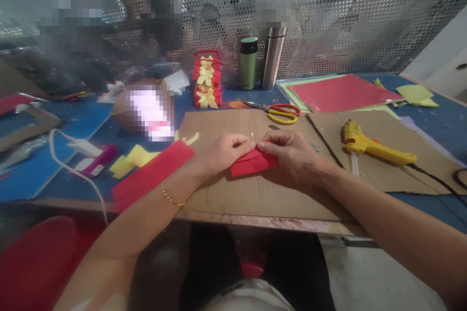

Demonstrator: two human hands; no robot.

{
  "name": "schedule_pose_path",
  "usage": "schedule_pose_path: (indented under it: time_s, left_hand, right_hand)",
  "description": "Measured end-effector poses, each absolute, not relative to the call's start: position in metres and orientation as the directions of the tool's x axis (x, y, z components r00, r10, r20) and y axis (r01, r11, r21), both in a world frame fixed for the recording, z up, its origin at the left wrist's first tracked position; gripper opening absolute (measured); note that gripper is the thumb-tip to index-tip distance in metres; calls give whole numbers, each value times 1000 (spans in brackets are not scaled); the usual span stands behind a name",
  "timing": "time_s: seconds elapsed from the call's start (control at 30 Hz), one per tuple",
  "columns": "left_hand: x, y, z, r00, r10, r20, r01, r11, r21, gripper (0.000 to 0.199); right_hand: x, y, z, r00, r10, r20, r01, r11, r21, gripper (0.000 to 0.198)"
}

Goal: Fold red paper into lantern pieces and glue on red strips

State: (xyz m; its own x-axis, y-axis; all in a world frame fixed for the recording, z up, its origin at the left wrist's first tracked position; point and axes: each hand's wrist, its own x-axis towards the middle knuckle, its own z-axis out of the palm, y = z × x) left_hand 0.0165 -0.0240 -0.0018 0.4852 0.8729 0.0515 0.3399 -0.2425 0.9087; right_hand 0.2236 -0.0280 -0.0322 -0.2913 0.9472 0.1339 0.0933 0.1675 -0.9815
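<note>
A folded piece of red paper point(251, 163) is held low over the cardboard sheet point(233, 199). My left hand point(231, 149) pinches its upper left edge, and my right hand point(288, 150) pinches the upper edge a little to the right. The two thumbs nearly meet. A tiny pale tip sticks up between the fingers; I cannot make out what it belongs to. Beside my left forearm lies a flat red paper strip point(153, 172), with yellow paper pieces point(134, 158) behind it.
Scissors point(280, 112) with red and yellow handles lie beyond my hands. On the right rests a yellow glue gun point(375, 146) with its cord. Stacked red paper pieces with yellow bows point(207, 80), a green tumbler point(248, 65) and a steel flask point(273, 58) stand behind.
</note>
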Motion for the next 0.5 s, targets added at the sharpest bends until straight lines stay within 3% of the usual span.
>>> schedule_pose_path:
  time_s: [0.17, 0.5]
  left_hand:
    - [11, -20, 3, 429, 901, 65, 295, -208, 933, 45]
    - [10, -8, -7, 373, 926, 60, 364, -205, 909, 38]
  right_hand:
    - [227, -22, -36, -216, 968, 130, 14, 137, -991, 41]
    - [229, -20, -36, -221, 968, 120, 26, 129, -991, 45]
